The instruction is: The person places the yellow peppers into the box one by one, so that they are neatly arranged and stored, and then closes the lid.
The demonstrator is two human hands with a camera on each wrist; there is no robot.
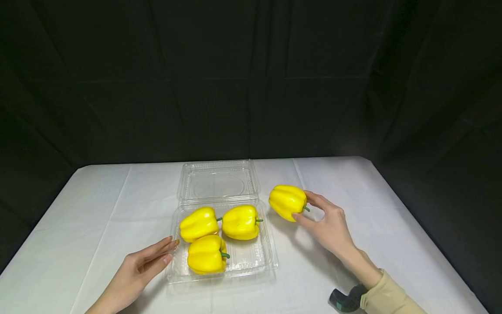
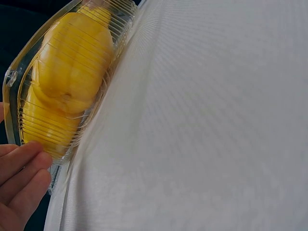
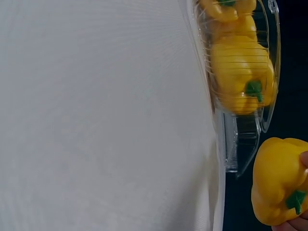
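My right hand (image 1: 331, 226) grips a yellow bell pepper (image 1: 287, 202) between thumb and fingers, to the right of a clear plastic clamshell container (image 1: 251, 261). The held pepper's green stem points toward the palm. Inside the container's base lie three more yellow peppers: one at back left (image 1: 199, 224), one at back right (image 1: 240, 223) and one at front left (image 1: 207, 254). At the container's left side, my left hand (image 1: 141, 270) has its fingertips right at the wall, fingers fairly straight. The left wrist view shows those fingers (image 2: 29, 168) beside the ribbed wall.
The container's lid (image 1: 218, 181) lies folded back, away from me. A white cloth (image 1: 333, 183) covers the table, and a black curtain (image 1: 251, 87) hangs behind it. A dark wrist device (image 1: 347, 300) sits by the right sleeve (image 1: 392, 296).
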